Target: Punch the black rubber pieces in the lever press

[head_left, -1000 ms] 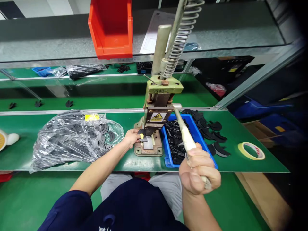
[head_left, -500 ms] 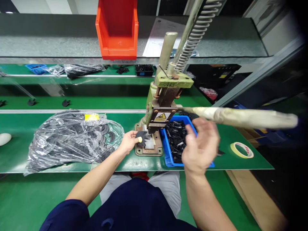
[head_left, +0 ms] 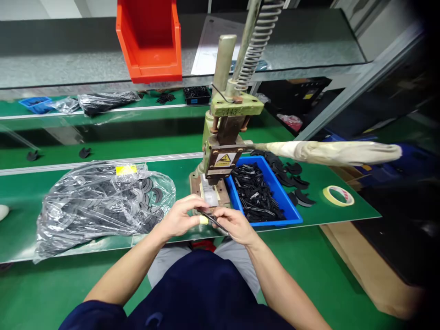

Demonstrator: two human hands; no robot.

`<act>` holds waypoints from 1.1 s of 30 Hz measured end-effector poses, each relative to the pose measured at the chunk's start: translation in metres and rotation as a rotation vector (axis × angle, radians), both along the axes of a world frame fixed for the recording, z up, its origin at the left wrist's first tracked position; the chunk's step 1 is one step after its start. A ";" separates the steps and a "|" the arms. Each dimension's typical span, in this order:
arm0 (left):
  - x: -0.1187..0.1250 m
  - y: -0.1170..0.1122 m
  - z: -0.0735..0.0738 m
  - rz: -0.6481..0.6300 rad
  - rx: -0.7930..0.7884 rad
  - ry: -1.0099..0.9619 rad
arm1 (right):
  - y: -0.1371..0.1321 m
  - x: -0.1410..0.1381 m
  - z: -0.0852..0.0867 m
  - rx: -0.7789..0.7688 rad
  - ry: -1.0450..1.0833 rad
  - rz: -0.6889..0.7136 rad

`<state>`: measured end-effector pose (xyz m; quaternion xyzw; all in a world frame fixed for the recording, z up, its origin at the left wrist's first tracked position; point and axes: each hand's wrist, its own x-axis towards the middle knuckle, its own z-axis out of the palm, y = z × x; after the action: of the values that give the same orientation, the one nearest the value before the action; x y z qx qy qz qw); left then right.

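Note:
Between my two hands, just in front of the press, is a curved black plastic part [head_left: 213, 219], seen nearly edge-on. My left hand [head_left: 184, 214], with yellow tape round one fingertip, pinches its left end. My right hand [head_left: 237, 224] has its fingers closed on the right end. Behind them stands a green hand press [head_left: 225, 158] with a warning label and a long wrapped lever [head_left: 337, 152]. A pale fixture block [head_left: 210, 196] sits on the press base, with no black part on it. Fingers partly hide the held part.
A blue bin [head_left: 294, 215] of small black clips stands right of the press, with loose curved black pieces [head_left: 299, 182] beyond it. A plastic bag [head_left: 99, 201] of curved parts lies left. A tape roll [head_left: 338, 195] rests near the right edge. An orange bin [head_left: 149, 68] overhangs the shelf.
My left hand has drawn the curved part off the press base toward me. My right hand has come from beside the lever to grip the part too. The view has shifted slightly.

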<state>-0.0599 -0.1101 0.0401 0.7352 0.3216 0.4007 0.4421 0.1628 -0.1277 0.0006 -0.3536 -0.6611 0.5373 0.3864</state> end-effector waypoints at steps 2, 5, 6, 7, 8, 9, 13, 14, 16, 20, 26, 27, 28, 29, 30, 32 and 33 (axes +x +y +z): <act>-0.002 -0.001 -0.002 -0.008 0.072 0.012 | -0.002 0.003 0.004 0.098 -0.001 -0.005; -0.007 -0.003 0.001 -0.085 0.206 0.080 | -0.002 0.006 0.010 0.214 -0.014 0.016; -0.009 -0.003 0.003 -0.115 0.252 0.106 | -0.001 0.008 0.012 0.241 -0.019 0.025; -0.010 -0.003 0.006 -0.142 0.296 0.129 | 0.000 0.009 0.014 0.264 -0.025 0.036; -0.011 -0.004 0.008 -0.161 0.335 0.152 | 0.001 0.011 0.017 0.284 -0.032 0.048; -0.011 -0.004 0.009 -0.174 0.372 0.175 | 0.003 0.014 0.019 0.301 -0.039 0.063; -0.011 -0.006 0.011 -0.216 0.503 0.275 | 0.010 0.024 0.028 0.347 -0.087 0.175; -0.010 -0.006 0.011 -0.224 0.548 0.279 | 0.012 0.025 0.030 0.355 -0.100 0.206; -0.007 -0.006 0.011 -0.235 0.643 0.263 | 0.015 0.028 0.032 0.373 -0.120 0.258; -0.004 -0.005 0.013 -0.233 0.712 0.271 | 0.015 0.026 0.032 0.404 -0.135 0.294; -0.003 -0.006 0.023 -0.311 0.619 0.304 | 0.011 0.024 0.025 0.409 -0.118 0.287; -0.002 -0.007 0.026 -0.316 0.595 0.305 | 0.011 0.024 0.024 0.405 -0.116 0.291; -0.001 -0.008 0.029 -0.314 0.562 0.311 | 0.011 0.024 0.023 0.401 -0.116 0.294; 0.000 -0.009 0.032 -0.306 0.523 0.321 | 0.011 0.024 0.022 0.396 -0.117 0.295; 0.001 -0.010 0.034 -0.296 0.490 0.333 | 0.011 0.024 0.022 0.391 -0.119 0.295; 0.002 -0.012 0.037 -0.281 0.472 0.362 | 0.010 0.024 0.020 0.380 -0.120 0.286; 0.002 -0.014 0.038 -0.278 0.490 0.376 | 0.009 0.023 0.020 0.374 -0.119 0.276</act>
<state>-0.0574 -0.1239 0.0777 0.9175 0.1884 0.2593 0.2354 0.1861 -0.1184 0.0203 -0.2129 -0.8128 0.4315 0.3285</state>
